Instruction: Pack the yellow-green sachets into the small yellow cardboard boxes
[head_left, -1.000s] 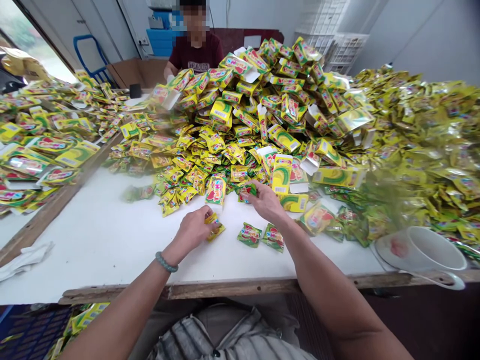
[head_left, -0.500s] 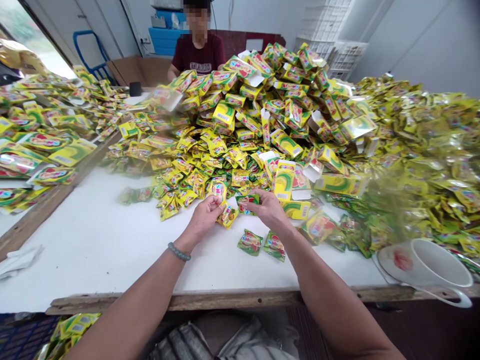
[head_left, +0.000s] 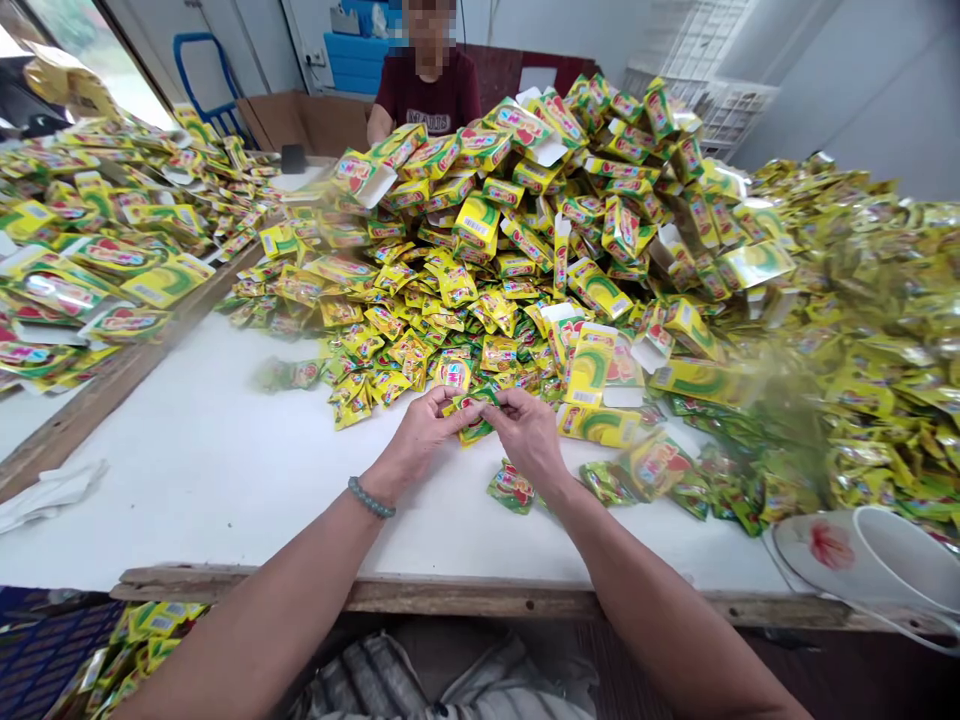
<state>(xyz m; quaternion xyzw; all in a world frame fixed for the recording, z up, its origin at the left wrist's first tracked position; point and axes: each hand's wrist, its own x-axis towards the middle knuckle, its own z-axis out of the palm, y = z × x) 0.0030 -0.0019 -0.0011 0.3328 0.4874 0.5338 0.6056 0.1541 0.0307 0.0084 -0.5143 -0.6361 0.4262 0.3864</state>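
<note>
My left hand (head_left: 426,432), with a beaded bracelet on its wrist, pinches small candy packets over the white table. Opposite it, my right hand (head_left: 527,432) grips the edge of the green candy packet (head_left: 478,402), which lies against a yellow one between both hands. The fingers partly cover these packets, so their number is unclear. Just beyond the fingertips is a small yellow packet (head_left: 453,372) at the edge of the heap. A loose green packet (head_left: 512,489) lies on the table below my right hand.
A tall heap of yellow boxes (head_left: 476,225) stands ahead, with loose packets (head_left: 892,330) piled right. A white mug (head_left: 825,555) sits at the front right edge. A wooden strip (head_left: 142,365) borders more boxes on the left. Another person (head_left: 431,90) is behind the heap.
My right hand has brought the green packet left to the yellow one in my left hand, and the hands now meet. The view has shifted slightly.
</note>
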